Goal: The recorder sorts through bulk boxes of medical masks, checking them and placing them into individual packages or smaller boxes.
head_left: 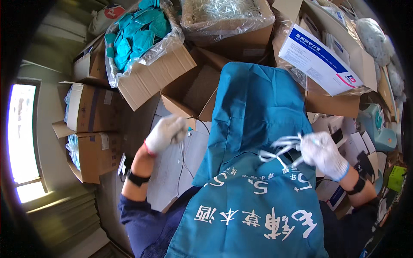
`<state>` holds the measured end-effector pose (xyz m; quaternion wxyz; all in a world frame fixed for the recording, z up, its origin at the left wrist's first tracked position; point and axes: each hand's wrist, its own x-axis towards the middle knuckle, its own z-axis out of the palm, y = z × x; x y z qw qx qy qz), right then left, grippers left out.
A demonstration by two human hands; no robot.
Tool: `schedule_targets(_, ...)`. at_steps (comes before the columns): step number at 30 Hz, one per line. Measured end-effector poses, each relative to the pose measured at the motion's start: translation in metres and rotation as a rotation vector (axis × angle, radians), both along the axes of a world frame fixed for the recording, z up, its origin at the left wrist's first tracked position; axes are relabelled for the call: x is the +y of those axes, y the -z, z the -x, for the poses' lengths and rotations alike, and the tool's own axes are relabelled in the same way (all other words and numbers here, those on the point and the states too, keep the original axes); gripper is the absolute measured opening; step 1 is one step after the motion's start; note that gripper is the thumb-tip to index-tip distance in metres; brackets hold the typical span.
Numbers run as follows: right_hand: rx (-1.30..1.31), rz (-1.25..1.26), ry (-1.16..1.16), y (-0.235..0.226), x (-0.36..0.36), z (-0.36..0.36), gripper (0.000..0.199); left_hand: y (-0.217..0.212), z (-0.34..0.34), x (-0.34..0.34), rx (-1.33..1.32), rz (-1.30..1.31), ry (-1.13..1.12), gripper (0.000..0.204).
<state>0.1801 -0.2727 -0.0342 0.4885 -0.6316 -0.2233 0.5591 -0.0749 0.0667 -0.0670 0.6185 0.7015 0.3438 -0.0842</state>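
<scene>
My right hand (322, 155), in a white knitted glove, is closed around a few white elastic straps (282, 148). Their loops hang out to the left over the teal apron (258, 129). My left hand (165, 134), also gloved in white, is raised left of the apron with its fingers curled in. A tiny teal spot shows at those fingertips, too small to name. The apron, with white lettering, covers my lap and stretches forward to the cartons.
Ahead on the left, a plastic-lined carton (157, 79) holds teal face masks (144, 36). Beside it, another carton (232, 32) holds white straps. A white and blue mask box (318, 60) leans in an open carton at right. A thin black cable (183, 159) hangs near my left hand.
</scene>
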Motion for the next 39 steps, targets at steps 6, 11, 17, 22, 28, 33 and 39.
schedule_targets(6, 0.138, -0.221, 0.331, 0.069, 0.034, 0.015, 0.03, 0.128, -0.05, 0.08, 0.138, 0.171, -0.404, 0.037)
schedule_targets(11, 0.725, -0.255, 0.636, 0.111, 0.06, 0.017, 0.027, 0.058, -0.124, -0.074, -0.269, -0.52, 0.239, 0.056)
schedule_targets(17, -1.189, -0.351, -0.036, 0.128, 0.071, 0.021, 0.018, 0.124, -0.152, -0.144, -0.502, -0.908, 0.206, 0.033)
schedule_targets(22, -0.756, -0.376, 0.143, 0.109, 0.082, 0.038, 0.032, 0.164, -0.157, -0.098, -0.453, -0.466, 0.091, 0.018)
schedule_targets(28, 1.097, -0.295, 0.295, 0.112, 0.051, 0.024, 0.03, 0.132, -0.174, -0.006, -0.205, -0.382, -0.185, 0.018)
schedule_targets(33, 1.116, -0.201, 0.634, 0.15, 0.022, 0.008, 0.026, 0.055, -0.264, 0.065, 0.083, -1.354, 0.618, 0.023)
schedule_targets(39, 1.249, -0.287, 0.579, 0.152, 0.021, 0.007, 0.025, -0.064, -0.382, 0.159, -0.376, -1.305, -0.15, 0.088)
